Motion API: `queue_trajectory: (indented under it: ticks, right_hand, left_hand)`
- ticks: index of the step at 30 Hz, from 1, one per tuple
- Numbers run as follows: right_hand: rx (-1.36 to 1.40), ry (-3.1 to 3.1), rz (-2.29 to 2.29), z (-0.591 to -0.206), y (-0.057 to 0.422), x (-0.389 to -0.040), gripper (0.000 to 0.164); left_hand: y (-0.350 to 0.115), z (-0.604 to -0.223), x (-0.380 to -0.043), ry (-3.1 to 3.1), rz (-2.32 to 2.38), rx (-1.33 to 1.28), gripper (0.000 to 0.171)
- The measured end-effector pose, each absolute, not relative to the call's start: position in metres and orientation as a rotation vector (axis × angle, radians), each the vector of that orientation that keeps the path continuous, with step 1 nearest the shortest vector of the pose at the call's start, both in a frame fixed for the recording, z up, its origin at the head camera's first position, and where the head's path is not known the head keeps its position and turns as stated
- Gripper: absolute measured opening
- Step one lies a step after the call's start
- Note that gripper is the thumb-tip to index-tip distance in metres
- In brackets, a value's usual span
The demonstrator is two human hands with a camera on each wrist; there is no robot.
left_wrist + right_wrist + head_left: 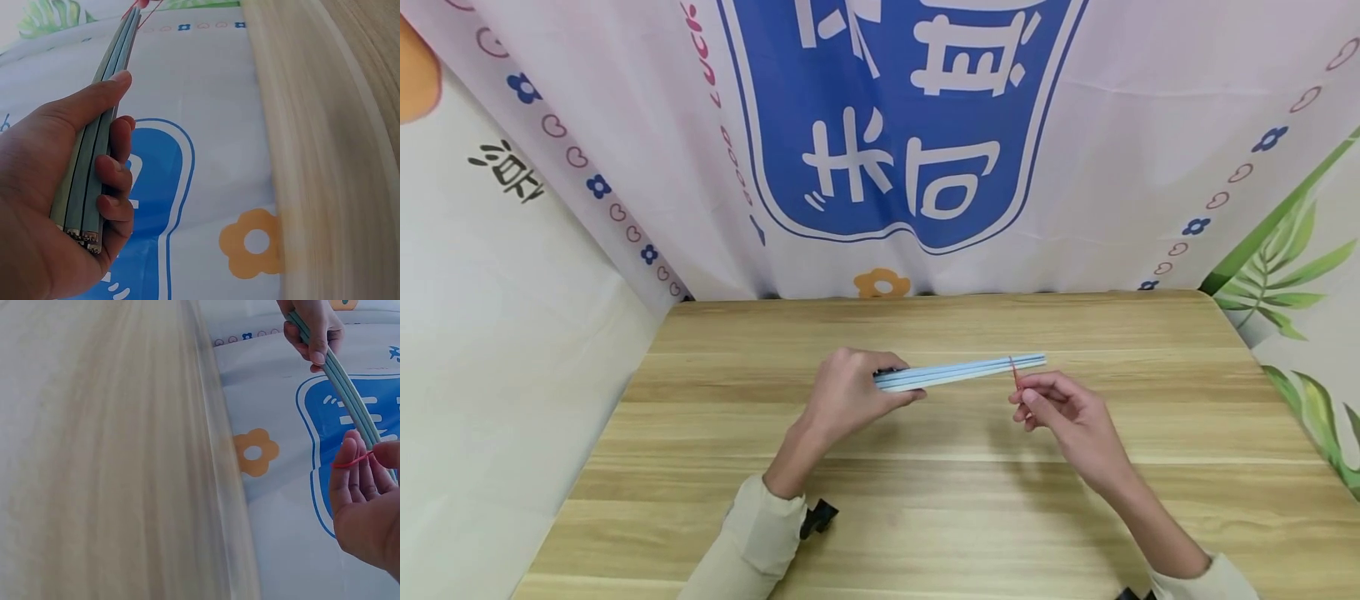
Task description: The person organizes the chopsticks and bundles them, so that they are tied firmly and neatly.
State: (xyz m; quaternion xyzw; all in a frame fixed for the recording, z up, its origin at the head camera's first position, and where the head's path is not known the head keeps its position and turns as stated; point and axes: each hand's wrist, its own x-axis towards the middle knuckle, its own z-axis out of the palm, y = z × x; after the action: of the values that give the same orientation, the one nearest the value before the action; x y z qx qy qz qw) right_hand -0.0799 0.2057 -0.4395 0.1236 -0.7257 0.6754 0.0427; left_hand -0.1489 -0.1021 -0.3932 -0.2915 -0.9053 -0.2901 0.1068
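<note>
My left hand (848, 390) grips a bundle of pale blue-green chopsticks (958, 372) by its thicker end. In the left wrist view the thumb lies along the top of the chopsticks (94, 156), with the fingers curled round the other side and the patterned butt ends showing near the palm. A thin red rubber band (1014, 371) loops round the bundle close to its narrow tips. Between thumb and fingers my right hand (1075, 423) pinches this band, drawn out toward me. The right wrist view has the red band (353, 463) running across the fingers below the thumb.
Beneath both hands spreads a wood-grain table (925, 508). Behind its back edge hangs a pale printed curtain (1120, 167) with a large blue emblem. White cloth (490, 350) stands along the left side, and a leaf-patterned one (1292, 292) along the right.
</note>
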Motion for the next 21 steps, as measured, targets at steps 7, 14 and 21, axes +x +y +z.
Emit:
queue_trajectory:
  ticks: [7,14,21]
  right_hand:
    - [0.354,-2.259,2.224,-0.445,0.204,-0.081,0.023]
    - [0.452,-2.299,2.092,-0.449,0.196,-0.078,0.019]
    - [0.785,-2.129,1.575,-0.455,0.185,-0.076,0.022]
  left_hand:
    - [-0.102,-0.389,-0.147,-2.653,-0.86,-0.87,0.03]
    - [-0.103,-0.389,-0.147,-2.672,-0.883,-0.835,0.029]
    - [-0.105,-0.394,-0.149,-2.737,-0.898,-0.794,0.029]
